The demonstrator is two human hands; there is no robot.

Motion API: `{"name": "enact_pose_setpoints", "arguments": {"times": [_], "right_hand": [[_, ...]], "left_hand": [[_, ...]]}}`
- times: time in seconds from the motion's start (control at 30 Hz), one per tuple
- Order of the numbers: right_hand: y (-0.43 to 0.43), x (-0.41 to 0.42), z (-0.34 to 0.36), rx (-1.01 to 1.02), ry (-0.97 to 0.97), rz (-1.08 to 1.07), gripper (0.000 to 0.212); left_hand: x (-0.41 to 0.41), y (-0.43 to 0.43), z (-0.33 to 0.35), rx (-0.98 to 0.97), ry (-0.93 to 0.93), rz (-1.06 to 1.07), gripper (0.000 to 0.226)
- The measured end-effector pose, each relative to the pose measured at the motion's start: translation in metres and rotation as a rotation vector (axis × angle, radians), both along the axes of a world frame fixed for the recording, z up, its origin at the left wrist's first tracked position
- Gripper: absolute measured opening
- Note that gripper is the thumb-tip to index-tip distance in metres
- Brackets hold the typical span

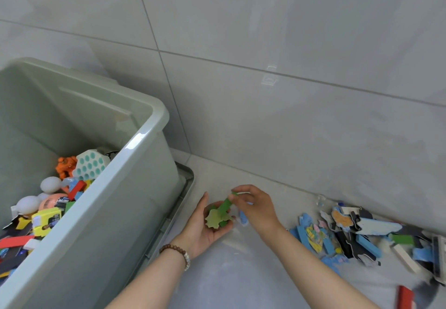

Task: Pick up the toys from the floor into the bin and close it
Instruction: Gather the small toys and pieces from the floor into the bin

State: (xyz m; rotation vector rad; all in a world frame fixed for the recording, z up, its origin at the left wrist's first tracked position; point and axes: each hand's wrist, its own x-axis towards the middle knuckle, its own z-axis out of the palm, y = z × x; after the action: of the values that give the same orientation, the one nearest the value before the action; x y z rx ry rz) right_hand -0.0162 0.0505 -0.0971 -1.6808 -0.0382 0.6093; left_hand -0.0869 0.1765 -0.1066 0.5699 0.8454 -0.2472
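- Head view: a leafy green piece (217,218) is cupped in the left hand (202,230), and a green strip (226,204) is pinched by the right hand (258,208), beside the open bin (144,137).
- Both are judged light, flat and bendable; edges are best gripped.
- More toys (350,234) are seen on the floor.

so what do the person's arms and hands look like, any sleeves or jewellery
Both forearms are bare, with no sleeves in view. The left hand has a bracelet of round brown beads at its wrist, a few of them pale. The right hand shows no rings; a tiny glint at its wrist is too small to identify.
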Motion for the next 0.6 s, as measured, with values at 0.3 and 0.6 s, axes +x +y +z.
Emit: {"name": "enact_pose_setpoints", "arguments": {"times": [0.3, 0.6], "right_hand": [[-0.023, 0.008, -0.036, -0.654, -0.187, 0.216, 0.066], [-0.023, 0.001, -0.046, -0.617, -0.218, 0.153, 0.059]], "left_hand": [[-0.002, -0.002, -0.001, 0.223, 0.079, -0.033, 0.023], [-0.004, -0.003, -0.002, 0.216, 0.105, 0.040, 0.032]]}}
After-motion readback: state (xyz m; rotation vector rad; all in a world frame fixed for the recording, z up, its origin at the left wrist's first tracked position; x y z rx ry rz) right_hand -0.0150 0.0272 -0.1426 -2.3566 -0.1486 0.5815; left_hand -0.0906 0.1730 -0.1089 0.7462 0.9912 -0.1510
